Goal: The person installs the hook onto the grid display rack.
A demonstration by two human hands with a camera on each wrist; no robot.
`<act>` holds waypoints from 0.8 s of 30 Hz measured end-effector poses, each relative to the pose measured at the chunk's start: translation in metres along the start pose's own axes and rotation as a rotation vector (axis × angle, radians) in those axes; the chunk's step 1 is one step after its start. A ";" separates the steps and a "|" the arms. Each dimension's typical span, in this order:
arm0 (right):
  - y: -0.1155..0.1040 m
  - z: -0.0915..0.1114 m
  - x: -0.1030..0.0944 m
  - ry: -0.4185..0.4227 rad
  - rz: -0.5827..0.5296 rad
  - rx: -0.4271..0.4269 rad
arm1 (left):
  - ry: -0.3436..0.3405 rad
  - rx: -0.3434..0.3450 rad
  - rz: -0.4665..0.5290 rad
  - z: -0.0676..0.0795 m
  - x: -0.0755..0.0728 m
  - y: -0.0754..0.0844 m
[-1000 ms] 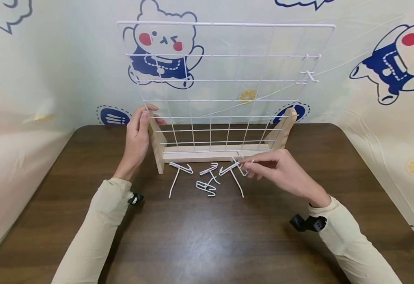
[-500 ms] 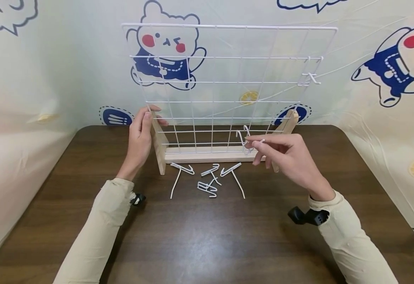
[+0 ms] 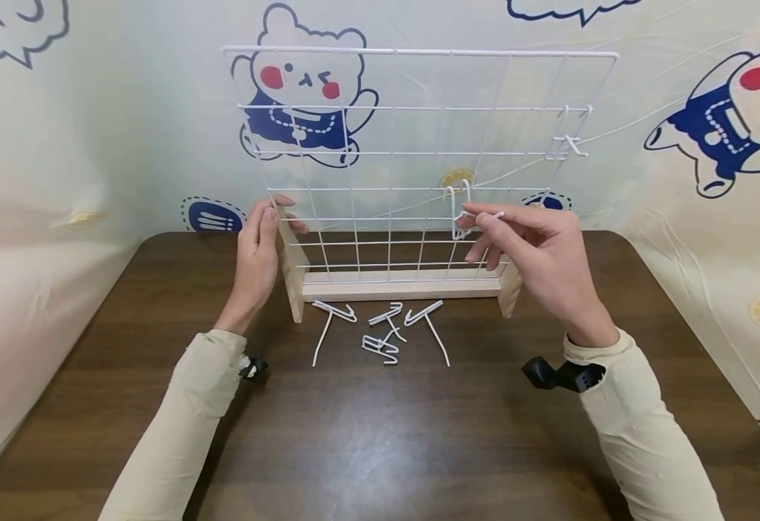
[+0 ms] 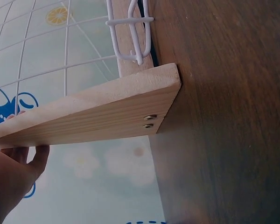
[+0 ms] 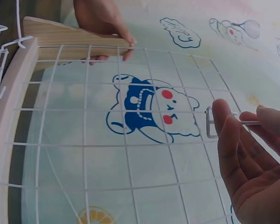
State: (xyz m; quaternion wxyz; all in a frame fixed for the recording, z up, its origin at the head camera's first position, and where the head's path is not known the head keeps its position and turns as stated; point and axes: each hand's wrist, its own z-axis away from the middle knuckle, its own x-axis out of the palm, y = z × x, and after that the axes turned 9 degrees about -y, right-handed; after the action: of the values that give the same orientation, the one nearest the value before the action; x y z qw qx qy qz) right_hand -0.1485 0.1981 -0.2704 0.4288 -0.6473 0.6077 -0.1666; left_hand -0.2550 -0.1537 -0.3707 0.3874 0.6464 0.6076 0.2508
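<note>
A white wire grid panel (image 3: 419,52) stands upright in a pale wooden stand (image 3: 399,289). My left hand (image 3: 259,250) grips the upper end of the stand's left upright (image 4: 98,112), thumb in front and fingers round behind. Between thumb and fingertips, my right hand (image 3: 543,246) pinches a white wire hook (image 3: 454,213) by its prong. The hook's two bent ends point up and overlap a crosswire in the right half of the grid in the head view. In the right wrist view, fingers partly hide the hook (image 5: 210,123).
Several loose white wire hooks (image 3: 427,314) lie on the brown table (image 3: 367,434) in front of the stand. Another hook (image 3: 569,141) hangs on the grid's upper right. A patterned cloth (image 3: 699,239) covers the wall behind.
My right hand has lifted the hook from low by the stand's base up to mid-height in front of the grid. The left hand keeps its grip on the upright.
</note>
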 end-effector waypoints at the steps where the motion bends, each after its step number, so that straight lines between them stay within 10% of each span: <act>1: -0.001 -0.002 0.000 0.006 0.008 -0.006 | -0.001 0.002 0.001 0.000 0.000 -0.001; 24: -0.010 -0.043 -0.005 0.110 0.028 -0.114 | -0.018 -0.013 -0.033 0.005 0.005 0.025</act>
State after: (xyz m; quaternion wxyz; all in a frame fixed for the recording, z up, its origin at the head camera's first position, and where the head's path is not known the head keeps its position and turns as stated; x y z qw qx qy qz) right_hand -0.1746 0.1869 -0.2369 0.3594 -0.6520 0.6479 -0.1610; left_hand -0.2361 -0.1492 -0.3541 0.4011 0.6360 0.6131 0.2423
